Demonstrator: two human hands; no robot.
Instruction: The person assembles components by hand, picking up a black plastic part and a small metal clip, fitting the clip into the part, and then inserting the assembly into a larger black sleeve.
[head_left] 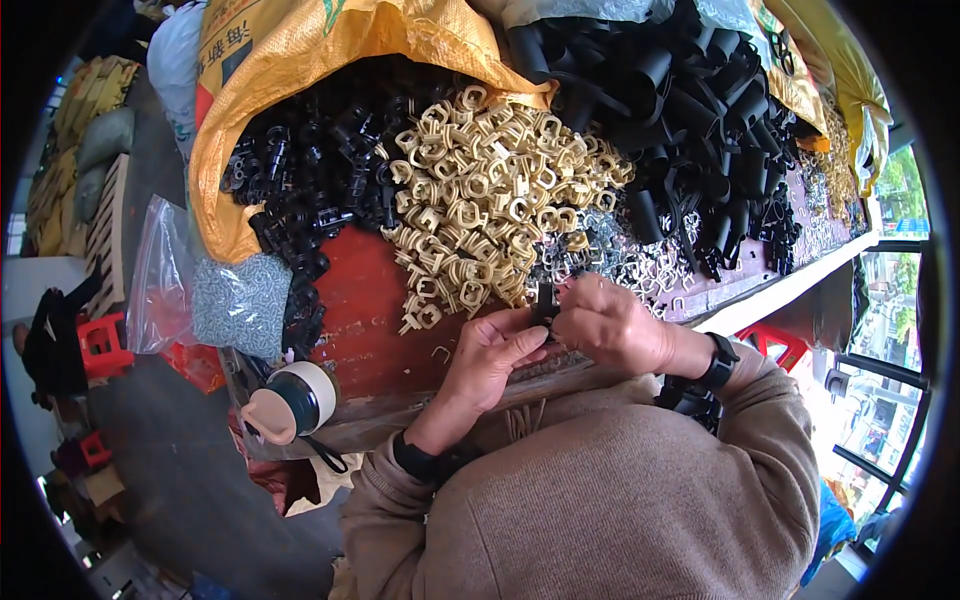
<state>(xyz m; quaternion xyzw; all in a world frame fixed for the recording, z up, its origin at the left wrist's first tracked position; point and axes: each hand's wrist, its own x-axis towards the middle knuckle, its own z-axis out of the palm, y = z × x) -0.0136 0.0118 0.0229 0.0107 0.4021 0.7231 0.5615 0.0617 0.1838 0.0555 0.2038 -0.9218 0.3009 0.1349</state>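
Near the front edge of the table, my hands meet over a small black plastic part (545, 300). My left hand (485, 360) pinches it from the left between thumb and fingers. From the right, my right hand (612, 325) is closed at its upper end; whatever lies between those fingertips is hidden. Just beyond them spreads a heap of beige plastic clips (470, 205). Small shiny metal pieces (650, 265) lie scattered to its right, and black plastic fittings (325, 155) are piled to its left.
An orange woven sack (225, 190) spills over the table's far side. Large black cup-shaped parts (690, 130) fill the far right. At the left edge stand a bag of grey-blue pieces (240, 305) and a lidded cup (300, 400). The red tabletop (355, 290) shows between the piles.
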